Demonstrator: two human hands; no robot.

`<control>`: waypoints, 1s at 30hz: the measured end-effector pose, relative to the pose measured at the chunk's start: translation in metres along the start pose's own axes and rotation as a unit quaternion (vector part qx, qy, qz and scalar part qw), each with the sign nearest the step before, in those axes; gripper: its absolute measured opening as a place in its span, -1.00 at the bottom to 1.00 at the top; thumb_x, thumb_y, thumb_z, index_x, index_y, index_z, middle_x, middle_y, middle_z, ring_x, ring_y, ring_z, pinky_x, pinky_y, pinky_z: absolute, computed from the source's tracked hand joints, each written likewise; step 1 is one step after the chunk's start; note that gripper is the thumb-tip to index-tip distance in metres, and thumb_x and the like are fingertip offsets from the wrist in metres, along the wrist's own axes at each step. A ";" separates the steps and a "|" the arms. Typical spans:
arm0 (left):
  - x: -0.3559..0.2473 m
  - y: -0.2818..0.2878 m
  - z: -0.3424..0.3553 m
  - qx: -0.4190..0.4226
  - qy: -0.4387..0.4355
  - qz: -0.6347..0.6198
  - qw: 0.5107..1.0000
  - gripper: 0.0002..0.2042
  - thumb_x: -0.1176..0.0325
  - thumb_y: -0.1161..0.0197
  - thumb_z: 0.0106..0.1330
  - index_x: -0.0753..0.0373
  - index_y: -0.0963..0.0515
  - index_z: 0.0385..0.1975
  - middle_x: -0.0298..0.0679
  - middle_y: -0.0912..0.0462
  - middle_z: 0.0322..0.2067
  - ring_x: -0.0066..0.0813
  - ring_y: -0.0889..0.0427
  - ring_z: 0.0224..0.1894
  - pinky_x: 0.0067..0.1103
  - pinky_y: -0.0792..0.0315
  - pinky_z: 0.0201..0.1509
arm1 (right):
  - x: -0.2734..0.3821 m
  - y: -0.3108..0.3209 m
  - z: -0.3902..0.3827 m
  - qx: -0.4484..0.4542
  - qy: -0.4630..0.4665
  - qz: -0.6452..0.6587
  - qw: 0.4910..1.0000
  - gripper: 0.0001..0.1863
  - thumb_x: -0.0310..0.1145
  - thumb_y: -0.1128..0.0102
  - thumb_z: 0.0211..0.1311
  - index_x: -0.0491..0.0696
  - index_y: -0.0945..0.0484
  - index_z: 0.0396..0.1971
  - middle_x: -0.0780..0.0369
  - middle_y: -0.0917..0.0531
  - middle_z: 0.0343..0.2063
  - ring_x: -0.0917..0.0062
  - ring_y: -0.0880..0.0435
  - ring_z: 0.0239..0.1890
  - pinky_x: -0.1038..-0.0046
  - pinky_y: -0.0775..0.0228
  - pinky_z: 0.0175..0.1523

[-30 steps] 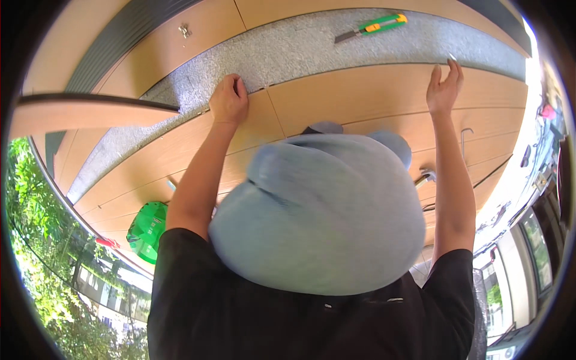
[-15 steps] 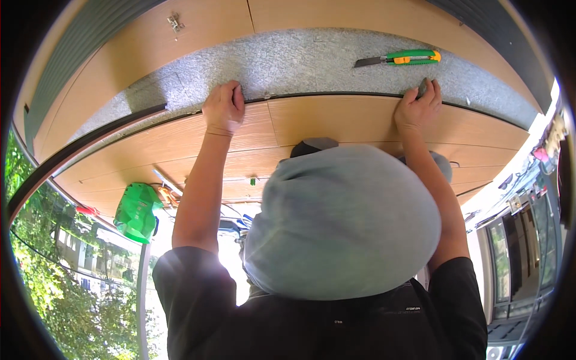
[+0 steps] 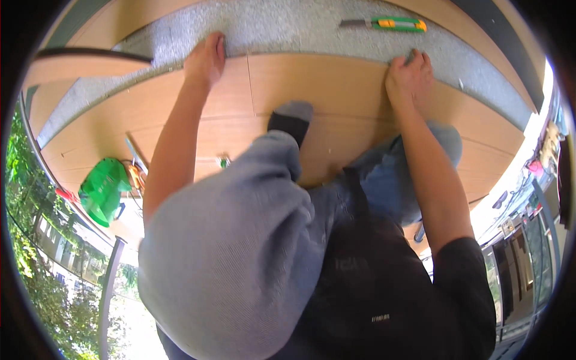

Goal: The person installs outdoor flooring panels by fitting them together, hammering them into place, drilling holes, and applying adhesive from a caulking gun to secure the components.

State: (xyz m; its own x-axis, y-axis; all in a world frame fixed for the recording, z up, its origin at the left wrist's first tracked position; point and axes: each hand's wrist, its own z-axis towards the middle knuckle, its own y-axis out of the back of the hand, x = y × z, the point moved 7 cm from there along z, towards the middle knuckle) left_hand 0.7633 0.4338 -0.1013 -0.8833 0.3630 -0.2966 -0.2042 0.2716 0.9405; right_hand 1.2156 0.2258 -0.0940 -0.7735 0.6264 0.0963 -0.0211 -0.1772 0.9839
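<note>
At the far edge of a tan wood-look plank point(image 3: 315, 78), my left hand point(image 3: 205, 62) rests with curled fingers, gripping that edge. My right hand point(image 3: 410, 81) is bent over the same edge farther right; a dark spot between its fingertips is too small to make out. Beyond the plank runs a strip of speckled grey underlay point(image 3: 288, 33), on which a green and yellow utility knife point(image 3: 396, 24) lies above my right hand. My dark-socked foot point(image 3: 288, 126) and grey-blue trousered leg point(image 3: 222, 240) stand between my arms.
A loose plank with a dark edge point(image 3: 90, 62) juts over the underlay at upper left. A green bag or container point(image 3: 102, 189) sits at lower left beside orange-handled tools point(image 3: 137, 179) and a red object point(image 3: 67, 195). Assorted items point(image 3: 549, 144) line the bright right edge.
Both hands moved up in the picture along with the plank and knife as my view shifted. My leg dropped toward the lower left, revealing the socked foot. My right fingers curled onto the edge.
</note>
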 end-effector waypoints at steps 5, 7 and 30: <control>-0.017 0.030 -0.014 -0.039 0.006 0.011 0.999 -0.80 0.14 -0.18 0.54 -0.03 -0.64 0.02 -0.17 -0.77 -0.11 -0.04 -0.71 0.01 -0.17 -0.61 0.05 | -0.019 0.024 -0.006 0.023 0.044 0.063 0.997 -0.46 -0.06 -0.17 0.38 -0.06 -0.55 0.25 0.00 -0.46 0.38 0.07 -0.39 0.42 0.01 -0.13 0.53; -0.007 0.036 -0.024 -0.063 0.003 0.003 0.998 -0.81 0.16 -0.20 0.52 -0.02 -0.66 -0.01 -0.20 -0.77 -0.11 -0.07 -0.70 0.03 -0.19 -0.61 0.07 | -0.006 0.040 -0.007 0.091 0.189 0.141 0.968 -0.49 -0.11 -0.21 0.43 -0.04 -0.53 0.26 0.03 -0.44 0.40 0.04 -0.39 0.42 0.03 -0.19 0.52; -0.010 0.009 -0.022 -0.104 -0.007 -0.050 0.993 -0.83 0.28 -0.24 0.42 -0.04 -0.64 -0.04 -0.32 -0.72 -0.17 -0.19 -0.68 -0.07 -0.25 -0.53 0.03 | 0.287 0.014 -0.068 0.152 0.500 0.206 0.827 -0.46 -0.21 -0.21 0.37 0.00 -0.50 0.33 0.16 -0.42 0.44 0.24 -0.44 0.40 0.09 -0.18 0.56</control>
State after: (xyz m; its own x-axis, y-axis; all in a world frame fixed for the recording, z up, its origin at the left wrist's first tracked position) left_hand 0.7607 0.4136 -0.0860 -0.8487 0.3557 -0.3915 -0.3749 0.1176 0.9196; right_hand 0.9499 0.3514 -0.0626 -0.8158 -0.4085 0.4095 0.4168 0.0758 0.9059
